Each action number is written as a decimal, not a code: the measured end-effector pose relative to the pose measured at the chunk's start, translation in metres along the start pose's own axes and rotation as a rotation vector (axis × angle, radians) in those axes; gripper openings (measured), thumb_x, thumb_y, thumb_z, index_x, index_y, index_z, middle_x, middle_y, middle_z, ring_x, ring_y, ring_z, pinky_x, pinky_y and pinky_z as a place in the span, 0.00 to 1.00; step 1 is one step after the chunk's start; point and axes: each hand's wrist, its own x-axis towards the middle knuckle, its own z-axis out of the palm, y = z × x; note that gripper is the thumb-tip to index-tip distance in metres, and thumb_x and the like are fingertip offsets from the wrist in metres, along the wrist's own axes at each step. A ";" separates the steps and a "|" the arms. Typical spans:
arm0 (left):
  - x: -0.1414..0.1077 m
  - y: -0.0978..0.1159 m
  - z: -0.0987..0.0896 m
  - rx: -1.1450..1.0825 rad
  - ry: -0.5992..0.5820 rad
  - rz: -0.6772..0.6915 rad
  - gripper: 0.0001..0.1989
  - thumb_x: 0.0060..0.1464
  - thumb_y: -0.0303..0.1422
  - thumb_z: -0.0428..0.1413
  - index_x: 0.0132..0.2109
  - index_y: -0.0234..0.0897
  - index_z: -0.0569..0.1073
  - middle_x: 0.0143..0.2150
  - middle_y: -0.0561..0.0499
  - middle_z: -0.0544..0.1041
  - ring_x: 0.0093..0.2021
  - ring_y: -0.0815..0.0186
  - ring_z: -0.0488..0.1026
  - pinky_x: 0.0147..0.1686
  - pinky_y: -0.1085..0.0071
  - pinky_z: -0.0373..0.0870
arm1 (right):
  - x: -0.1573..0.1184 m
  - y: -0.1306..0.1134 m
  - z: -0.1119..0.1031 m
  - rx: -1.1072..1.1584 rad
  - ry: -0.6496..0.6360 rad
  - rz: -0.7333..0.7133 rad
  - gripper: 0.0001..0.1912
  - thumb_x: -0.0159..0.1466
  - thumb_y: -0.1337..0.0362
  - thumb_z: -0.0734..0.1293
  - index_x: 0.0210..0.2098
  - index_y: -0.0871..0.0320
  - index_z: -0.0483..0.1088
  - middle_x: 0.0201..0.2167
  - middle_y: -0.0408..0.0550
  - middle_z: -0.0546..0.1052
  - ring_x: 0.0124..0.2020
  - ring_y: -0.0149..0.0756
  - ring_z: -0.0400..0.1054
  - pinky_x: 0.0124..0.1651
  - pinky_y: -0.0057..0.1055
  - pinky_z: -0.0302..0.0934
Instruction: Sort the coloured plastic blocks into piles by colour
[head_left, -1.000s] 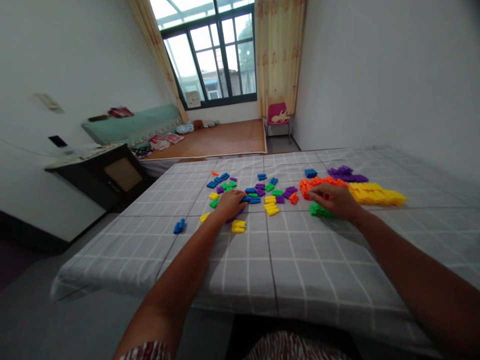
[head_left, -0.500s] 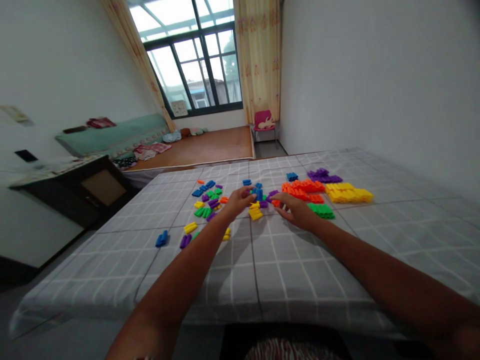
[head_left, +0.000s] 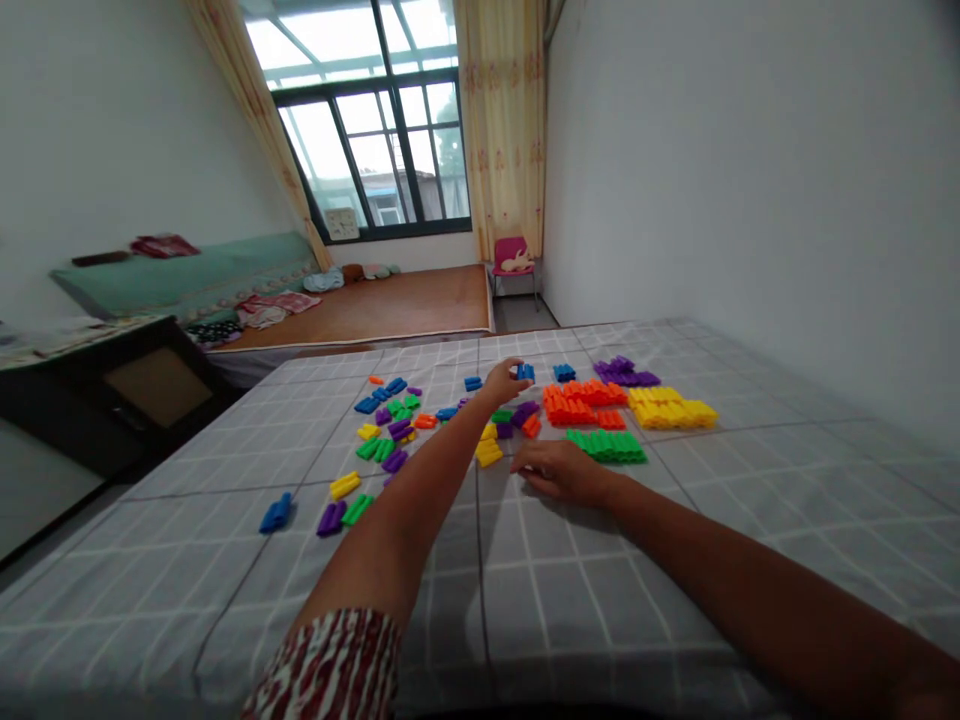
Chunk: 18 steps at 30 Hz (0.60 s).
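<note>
A head-worn camera looks forward and down over the table [head_left: 544, 585].

On the table [head_left: 795, 475] before us, we have loose blocks [head_left: 345, 486] across the left and middle, a lone block [head_left: 276, 512] leftmost, and grouped blocks [head_left: 585, 400] on the right. Our left hand [head_left: 501, 383] is towards the far side, a held block [head_left: 526, 372] at its fingertips. Our right hand [head_left: 559, 472] is just left of the nearest group. Behind the table we see a bed [head_left: 405, 300], a chair [head_left: 510, 250] to its right, a window [head_left: 375, 140] beyond.
</note>
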 end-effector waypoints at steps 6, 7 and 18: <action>0.030 0.000 0.027 0.538 0.069 0.069 0.28 0.51 0.45 0.60 0.57 0.38 0.71 0.50 0.45 0.78 0.48 0.61 0.74 0.45 0.70 0.69 | 0.014 0.003 -0.066 0.112 0.343 0.321 0.08 0.62 0.66 0.63 0.39 0.57 0.73 0.30 0.44 0.76 0.26 0.28 0.66 0.30 0.25 0.59; 0.033 0.000 0.030 0.584 0.057 0.048 0.29 0.52 0.46 0.59 0.58 0.39 0.71 0.50 0.45 0.78 0.49 0.61 0.74 0.46 0.70 0.69 | 0.016 0.002 -0.072 0.106 0.371 0.349 0.08 0.62 0.66 0.63 0.38 0.57 0.73 0.30 0.44 0.76 0.26 0.28 0.65 0.30 0.26 0.59; 0.046 -0.001 0.047 0.796 0.004 0.065 0.33 0.50 0.53 0.57 0.56 0.34 0.72 0.55 0.36 0.73 0.58 0.51 0.66 0.52 0.64 0.66 | 0.010 -0.016 -0.061 0.237 0.142 0.361 0.09 0.63 0.64 0.62 0.38 0.58 0.73 0.30 0.45 0.76 0.27 0.29 0.67 0.29 0.25 0.59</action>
